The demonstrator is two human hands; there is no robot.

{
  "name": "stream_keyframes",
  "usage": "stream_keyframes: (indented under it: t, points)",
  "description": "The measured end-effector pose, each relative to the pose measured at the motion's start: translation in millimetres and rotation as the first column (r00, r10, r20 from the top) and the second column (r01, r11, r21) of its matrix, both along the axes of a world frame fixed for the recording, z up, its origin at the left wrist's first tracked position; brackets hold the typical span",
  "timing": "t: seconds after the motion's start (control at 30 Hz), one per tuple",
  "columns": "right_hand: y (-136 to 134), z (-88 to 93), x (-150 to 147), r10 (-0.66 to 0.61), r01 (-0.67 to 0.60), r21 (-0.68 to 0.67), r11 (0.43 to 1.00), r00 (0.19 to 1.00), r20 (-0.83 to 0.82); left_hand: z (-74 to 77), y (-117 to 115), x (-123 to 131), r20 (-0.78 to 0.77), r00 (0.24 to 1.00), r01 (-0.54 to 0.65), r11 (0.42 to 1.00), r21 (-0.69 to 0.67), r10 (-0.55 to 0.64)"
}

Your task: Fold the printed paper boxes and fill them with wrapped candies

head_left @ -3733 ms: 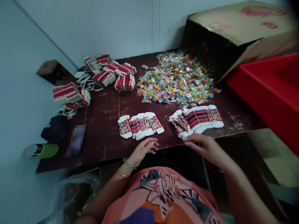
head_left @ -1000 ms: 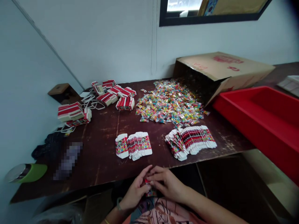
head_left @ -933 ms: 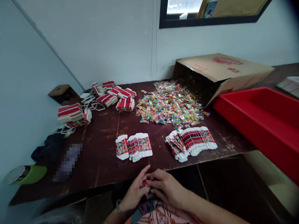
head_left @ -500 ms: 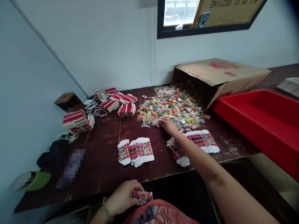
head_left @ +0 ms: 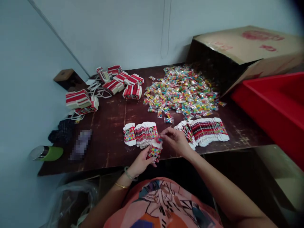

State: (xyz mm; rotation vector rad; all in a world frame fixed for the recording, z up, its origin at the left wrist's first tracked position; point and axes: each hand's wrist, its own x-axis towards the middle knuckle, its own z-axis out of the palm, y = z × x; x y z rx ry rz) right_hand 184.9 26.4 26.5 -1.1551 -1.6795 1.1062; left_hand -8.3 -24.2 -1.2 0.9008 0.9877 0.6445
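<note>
My left hand is closed around a small printed candy box, held at the table's front edge with its white flaps upward. Just above that top, my right hand pinches a small candy packet, partly hidden by the fingers. Beyond both hands spreads a heap of clear candy packets with bright sweets inside. A row of flat printed boxes lies left of the held box. Another row of flat boxes lies to its right, partly behind my right hand.
Bundles of red-striped cartons and white bands occupy the back left. A green-lidded cup stands at the left edge. On the right are an open cardboard box and a red tray.
My right hand has come back from the heap with a candy packet, over to the box. My left hand has raised the box from my lap to the table edge. The view has tilted down.
</note>
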Motion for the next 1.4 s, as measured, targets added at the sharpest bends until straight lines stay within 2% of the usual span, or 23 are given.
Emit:
stream_keyframes:
  t: [0.07,0.17,0.23,0.3,0.37,0.4,0.5,0.53,0.57,0.6,0.63,0.67,0.73,0.8,0.83,0.9,0.97,1.0,1.03,1.1,1.17,1.3,1.4]
  points:
    - [-1,-2.2,1,0.001,-0.012,0.112,0.994,0.996,0.094,2.4,-1,2,0.022,1.000,0.004,1.000,0.004,-0.004]
    - [-2,-5.5,3,0.134,-0.229,0.267,0.936,0.934,0.330,1.2,-4,-2,0.022,1.000,-0.007,1.000,-0.030,0.008]
    - [-3,-7.7,4,0.157,-0.318,0.293,0.901,0.872,0.465,-2.2,-7,-6,-0.014,1.000,0.027,0.999,-0.045,-0.028]
    - [-4,-9.6,5,0.103,-0.308,0.301,0.903,0.833,0.544,-5.8,-10,-9,-0.047,0.995,0.089,0.995,-0.047,-0.091]
    - [-6,-10.8,5,0.094,-0.307,0.293,0.905,0.818,0.567,-8.3,-13,-11,-0.058,0.990,0.127,0.991,-0.048,-0.129]
    - [-8,-11.3,4,0.141,-0.333,0.270,0.903,0.825,0.548,-9.0,-13,-11,-0.064,0.990,0.125,0.991,-0.043,-0.128]
    - [-21,-16.1,-3,0.324,-0.389,0.162,0.907,0.890,0.322,-9.1,-14,-7,-0.099,0.990,0.102,0.995,-0.006,-0.102]
    - [-26,-19.8,-7,0.305,-0.332,0.123,0.935,0.932,0.194,-8.7,-13,-6,-0.098,0.992,0.084,0.996,0.001,-0.084]
    - [-32,-24.6,-10,0.232,-0.235,0.060,0.970,0.971,0.051,-8.4,-13,-4,-0.083,0.995,0.054,0.999,-0.002,-0.054]
    - [-38,-30.4,-12,0.128,-0.132,-0.039,0.991,0.987,-0.096,-8.1,-13,-3,-0.057,0.998,0.017,1.000,-0.019,-0.018]
    - [-44,-36.7,-14,0.020,-0.060,-0.171,0.984,0.973,-0.230,-7.9,-12,-2,-0.026,0.999,-0.021,0.999,-0.044,0.020]
    - [-49,-42.8,-16,-0.072,-0.042,-0.314,0.948,0.936,-0.344,-7.8,-12,-1,0.000,0.999,-0.054,0.996,-0.069,0.054]
    - [-56,-52.1,-18,-0.169,-0.150,-0.534,0.832,0.849,-0.501,-7.5,-11,0,0.025,0.997,-0.076,0.992,-0.099,0.079]
    - [-58,-54.7,-18,-0.178,-0.259,-0.603,0.755,0.804,-0.568,-6.4,-9,0,0.014,0.999,-0.032,0.997,-0.065,0.033]
    - [-57,-53.1,-18,-0.152,-0.274,-0.596,0.755,0.811,-0.565,-5.4,-7,0,-0.011,1.000,-0.001,1.000,-0.024,0.000]
    - [-53,-45.1,-16,-0.060,-0.219,-0.511,0.831,0.879,-0.473,-3.2,-4,0,-0.088,0.995,0.062,0.996,0.069,-0.056]
    - [-49,-33.6,-14,0.067,-0.179,-0.332,0.926,0.945,-0.321,-1.5,-1,1,-0.135,0.989,0.074,0.992,0.098,-0.060]
    - [-47,-27.7,-12,0.130,-0.194,-0.242,0.951,0.958,-0.254,-1.1,0,1,-0.129,0.991,0.055,0.995,0.083,-0.044]
    - [-44,-22.3,-11,0.187,-0.225,-0.174,0.959,0.960,-0.210,-1.1,2,2,-0.109,0.994,0.030,0.998,0.058,-0.023]
    - [-40,-14.0,-7,0.259,-0.285,-0.128,0.950,0.947,-0.188,-1.7,4,3,-0.056,0.998,-0.013,1.000,0.015,0.013]
    - [-35,-9.6,-4,0.244,-0.273,-0.149,0.950,0.951,-0.189,-2.4,5,4,0.006,1.000,-0.010,1.000,0.016,0.010]
    - [-31,-12.2,-3,0.143,-0.176,-0.185,0.967,0.973,-0.180,-2.9,4,-1,0.098,0.992,0.079,0.995,0.053,-0.083]
    - [-38,-23.2,-9,0.163,-0.175,-0.087,0.981,0.978,-0.127,-5.2,-1,-4,0.089,0.994,0.069,0.998,-0.005,-0.068]
